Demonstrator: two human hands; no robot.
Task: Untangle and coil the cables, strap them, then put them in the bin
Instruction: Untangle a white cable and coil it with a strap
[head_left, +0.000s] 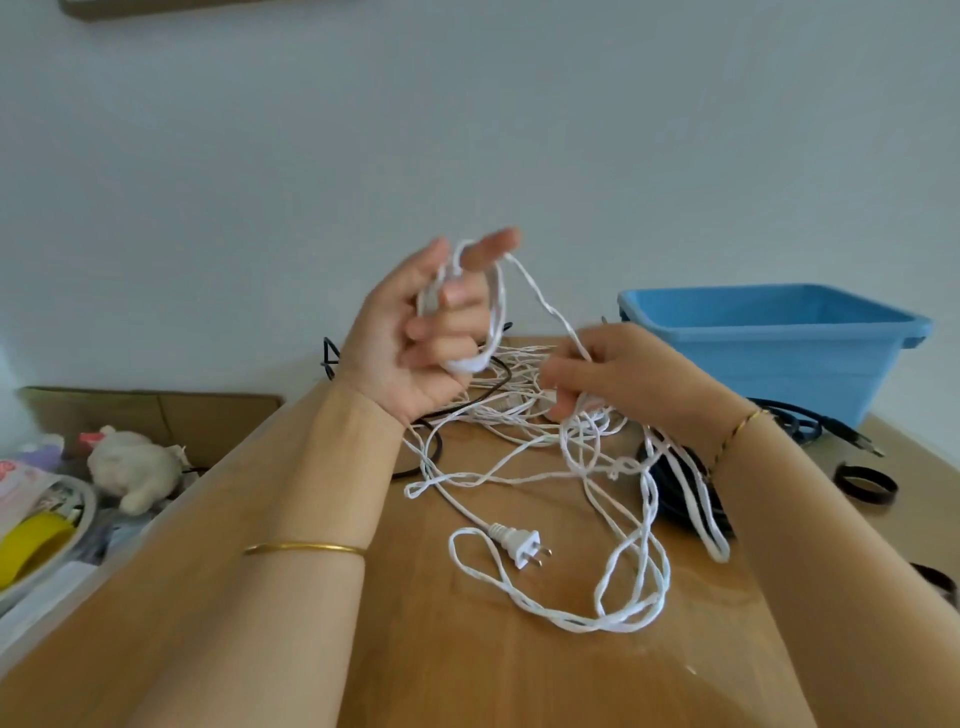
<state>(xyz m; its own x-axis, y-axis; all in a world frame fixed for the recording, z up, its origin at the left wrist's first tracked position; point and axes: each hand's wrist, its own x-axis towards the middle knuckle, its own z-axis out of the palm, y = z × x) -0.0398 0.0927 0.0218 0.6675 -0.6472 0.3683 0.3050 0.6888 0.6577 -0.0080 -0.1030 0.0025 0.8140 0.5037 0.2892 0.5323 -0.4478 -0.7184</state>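
Left hand (415, 332) within white cable (497, 299) loops

Two hands (415, 343) (618, 374), one white cable (514, 546), one blue bin (779, 364), two dark strap loops (867, 497) (936, 578).

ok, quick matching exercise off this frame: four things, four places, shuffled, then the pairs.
Things:
1 white cable
2 plug
3 bin
4 soft toy

Places:
A back right of the table
B partly looped round the left hand
C left of the table, among the clutter
D flat on the table, near the middle

Pairs: 1-B, 2-D, 3-A, 4-C
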